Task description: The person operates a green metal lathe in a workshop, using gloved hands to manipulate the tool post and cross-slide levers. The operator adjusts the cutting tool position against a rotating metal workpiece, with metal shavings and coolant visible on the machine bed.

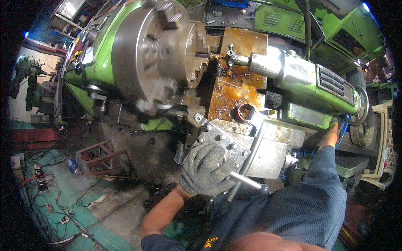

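L hand (208, 169) gloved, half-curled at lever (248, 180), grip unclear; R hand (334, 123) mostly hidden, can't tell.
Lever prob stiff, slick metal; hold nr knob (264, 189).

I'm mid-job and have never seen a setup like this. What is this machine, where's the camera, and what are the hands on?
It's one picture, looking down from a camera on the worker's head; its fisheye lens bends straight edges. The big green machine looks like a metal lathe. The round chuck is blurred, so it's probably spinning. Facing it is the tailstock. Between them, an oily brown plate carries a small round pot. The gloved left hand lies over the bolted tool post, against a metal lever; whether it grips is unclear. The right hand, by the tailstock's far end, is mostly hidden.
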A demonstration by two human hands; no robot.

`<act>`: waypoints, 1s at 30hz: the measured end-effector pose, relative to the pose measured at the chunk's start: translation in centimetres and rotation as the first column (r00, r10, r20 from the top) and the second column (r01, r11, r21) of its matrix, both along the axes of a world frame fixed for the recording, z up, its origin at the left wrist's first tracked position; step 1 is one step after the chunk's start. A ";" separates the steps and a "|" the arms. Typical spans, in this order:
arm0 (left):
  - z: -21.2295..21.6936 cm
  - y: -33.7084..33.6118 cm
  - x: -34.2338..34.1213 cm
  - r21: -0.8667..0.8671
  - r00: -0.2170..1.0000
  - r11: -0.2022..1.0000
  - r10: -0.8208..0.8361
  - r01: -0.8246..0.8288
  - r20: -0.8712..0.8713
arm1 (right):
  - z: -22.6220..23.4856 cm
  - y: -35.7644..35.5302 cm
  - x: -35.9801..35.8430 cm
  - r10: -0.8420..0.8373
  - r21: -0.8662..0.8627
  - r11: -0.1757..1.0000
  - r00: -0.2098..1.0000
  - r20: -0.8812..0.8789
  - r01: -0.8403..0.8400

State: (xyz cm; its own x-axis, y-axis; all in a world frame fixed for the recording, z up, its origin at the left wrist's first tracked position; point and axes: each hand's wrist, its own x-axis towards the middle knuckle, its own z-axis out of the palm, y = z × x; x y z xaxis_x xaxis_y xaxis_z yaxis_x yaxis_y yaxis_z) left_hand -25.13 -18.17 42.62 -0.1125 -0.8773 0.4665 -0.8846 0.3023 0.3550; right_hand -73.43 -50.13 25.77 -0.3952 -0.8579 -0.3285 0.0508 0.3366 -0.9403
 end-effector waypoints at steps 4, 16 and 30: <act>0.1 0.1 -0.3 0.001 1.000 1.000 0.005 -0.005 0.002 | -0.1 -0.1 -0.5 0.012 -0.004 1.000 1.000 0.001 -0.012; 0.8 0.3 0.3 -0.045 0.999 0.998 -0.044 0.044 -0.008 | -4.0 -5.1 -3.0 0.218 -0.049 0.971 0.951 -0.219 -0.234; -0.7 0.8 -0.2 -0.312 0.999 0.950 -0.005 -0.006 -0.033 | 5.7 22.5 3.9 0.222 -0.144 0.811 0.526 -0.821 -0.567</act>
State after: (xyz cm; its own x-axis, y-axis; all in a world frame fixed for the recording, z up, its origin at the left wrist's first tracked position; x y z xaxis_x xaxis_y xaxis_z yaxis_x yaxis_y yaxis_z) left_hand -25.34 -17.37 41.88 -0.0920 -0.6874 0.7204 -0.8740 0.4024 0.2723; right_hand -69.54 -27.66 31.45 0.0707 -0.9613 0.2663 -0.7604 -0.2248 -0.6094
